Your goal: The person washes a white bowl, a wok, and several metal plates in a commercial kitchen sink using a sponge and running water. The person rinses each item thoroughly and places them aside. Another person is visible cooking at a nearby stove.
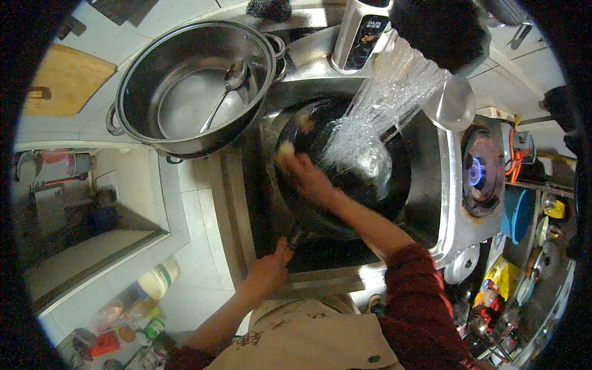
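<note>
A dark wok (342, 203) sits in the stainless steel sink (423, 185), its handle (296, 233) pointing toward me. My left hand (268, 268) is closed around the end of that handle. Inside the wok, my right hand (307, 178) is at the left wall, palm down. A small pale scrubber (286, 150), blurred and partly hidden, is under its fingertips; its exact kind is unclear. From a faucet unit (363, 37) at the back, a broad stream of water (379, 106) falls into the wok and swirls at its bottom.
Left of the sink stands a large steel pot (138, 99) with a spoon (219, 104) inside. Beyond it leans a wooden cutting board (76, 81). At right, a gas burner (483, 171) has a blue flame lit, near a metal ladle bowl (451, 104). A pot lid (462, 263) is lower right.
</note>
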Demonstrator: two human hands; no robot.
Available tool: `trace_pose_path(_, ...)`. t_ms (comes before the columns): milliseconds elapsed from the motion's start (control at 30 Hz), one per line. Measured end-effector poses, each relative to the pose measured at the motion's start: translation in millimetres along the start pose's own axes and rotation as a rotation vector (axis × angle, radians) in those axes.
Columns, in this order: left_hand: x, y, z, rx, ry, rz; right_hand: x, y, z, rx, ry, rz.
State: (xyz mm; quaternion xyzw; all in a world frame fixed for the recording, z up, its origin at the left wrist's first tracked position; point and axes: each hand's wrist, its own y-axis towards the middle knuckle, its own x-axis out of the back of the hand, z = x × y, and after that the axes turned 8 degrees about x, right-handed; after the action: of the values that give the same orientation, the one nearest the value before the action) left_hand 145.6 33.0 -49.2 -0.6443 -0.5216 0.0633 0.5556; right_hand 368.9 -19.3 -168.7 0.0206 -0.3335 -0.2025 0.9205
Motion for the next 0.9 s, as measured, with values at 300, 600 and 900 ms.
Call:
trace_pose_path(300, -20.2, 5.5, 9.4, -0.087, -0.082, -0.043, 49.7, -127.6, -114.3, -0.571, -0.509, 0.260)
trace_pose_path(600, -13.1, 2.5, 2.4, -0.098, 0.058, -0.042, -12.0, -30.7, -167.0, -0.275, -0.535, 0.115)
trace_pose_path(900, -13.7, 3.1, 1.4, -0.085, 0.030, -0.091, -3.7, -122.2, -57.9, -0.157, -0.124, 0.333)
